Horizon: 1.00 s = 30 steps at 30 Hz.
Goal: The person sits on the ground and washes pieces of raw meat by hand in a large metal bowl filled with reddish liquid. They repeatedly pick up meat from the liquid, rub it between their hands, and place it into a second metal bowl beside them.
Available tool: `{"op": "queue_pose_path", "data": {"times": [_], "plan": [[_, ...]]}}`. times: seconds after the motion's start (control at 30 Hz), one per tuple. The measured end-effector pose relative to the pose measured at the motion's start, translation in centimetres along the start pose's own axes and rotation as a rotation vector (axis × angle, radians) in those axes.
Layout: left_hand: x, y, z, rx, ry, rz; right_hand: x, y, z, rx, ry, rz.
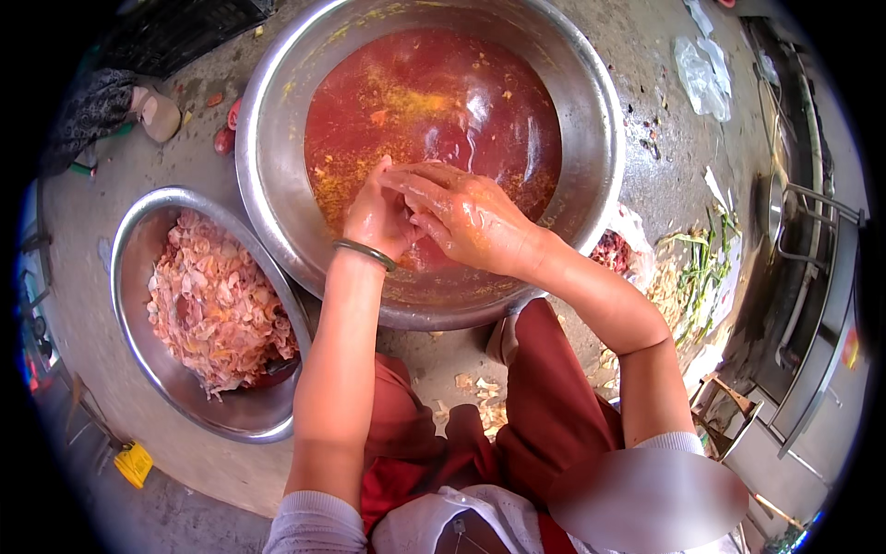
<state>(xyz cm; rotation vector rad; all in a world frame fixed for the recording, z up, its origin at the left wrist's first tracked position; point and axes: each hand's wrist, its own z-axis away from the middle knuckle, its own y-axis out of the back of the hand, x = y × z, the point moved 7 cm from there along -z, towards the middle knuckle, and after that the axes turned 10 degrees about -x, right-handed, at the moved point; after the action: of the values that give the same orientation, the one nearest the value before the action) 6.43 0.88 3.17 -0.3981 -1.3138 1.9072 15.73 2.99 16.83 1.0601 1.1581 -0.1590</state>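
Observation:
My left hand point(377, 220), with a dark bangle point(365, 253) at its wrist, is turned palm inward over a large steel basin point(581, 138). My right hand point(471, 215) is wet and lies across the left fingers, touching them. Its bent fingers hide whatever may be between the two hands. Below them the basin holds reddish liquid point(429, 76) with yellow bits and small scraps floating on it. To the left, a smaller steel bowl point(131, 360) contains a heap of raw, pale pink meat pieces point(214, 298), probably poultry, with dark red liquid beside it.
A plastic bag with dark red pieces point(610, 253) sits against the basin's right side. Green vegetable trimmings point(706, 277) and pale peelings point(491, 401) litter the concrete floor. Clear plastic bags point(702, 79) lie farther off. Another person's foot point(158, 114) and a black crate point(173, 34) are at upper left.

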Motion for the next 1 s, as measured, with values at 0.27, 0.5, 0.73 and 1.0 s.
{"op": "queue_pose_path", "data": {"times": [0.27,0.5,0.73,1.0], "plan": [[4.8,-1.0,3.0,0.14,-0.255,-0.045,18.0,3.2,2.2,-0.326,-0.791,0.606],[8.8,0.2,6.2,0.255,-0.487,-0.056,27.4,-2.0,2.1,-0.144,-0.882,0.204],[8.6,0.2,6.8,0.278,-0.479,-0.069,20.2,-9.3,-8.1,-0.328,-0.574,0.218],[8.8,0.7,7.0,0.283,-0.491,-0.085,18.0,-12.2,-5.5,-0.424,-0.415,0.306]]}}
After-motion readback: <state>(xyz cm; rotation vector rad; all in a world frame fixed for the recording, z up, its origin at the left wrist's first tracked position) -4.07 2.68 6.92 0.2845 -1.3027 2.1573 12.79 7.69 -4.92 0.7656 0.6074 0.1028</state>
